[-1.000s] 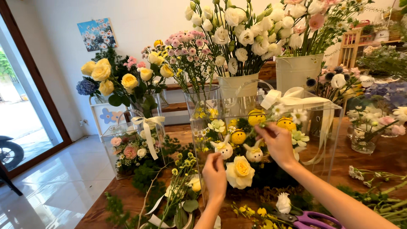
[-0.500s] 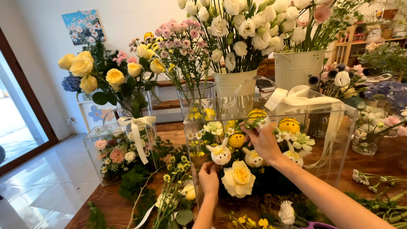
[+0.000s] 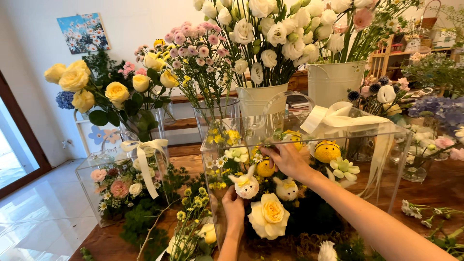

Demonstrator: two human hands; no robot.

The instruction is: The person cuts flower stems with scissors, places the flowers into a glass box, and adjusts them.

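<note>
Inside the clear box, I have both hands among the flowers; my right hand reaches in from the open front, fingers curled loosely over a round yellow bloom and touching it, though I cannot tell whether they actually grip it; my left hand comes up from below, fingers bunched at the underside of a small white rabbit figure, and whether it pinches the figure or only touches it is hidden from me. Just right of that hand sits a second rabbit figure, and below the two a large cream-yellow rose faces outward; beyond my right wrist a round yellow bee-like ornament rests beside a pale green flower. A cream ribbon is tied over the box top above my right hand. Well to the left of my left hand stands a smaller clear box of pink blooms with its own ribbon bow; behind it, yellow roses rise from a vase. Past both hands, white metal buckets hold tall white flowers; all of it stands on a wooden table.
</note>
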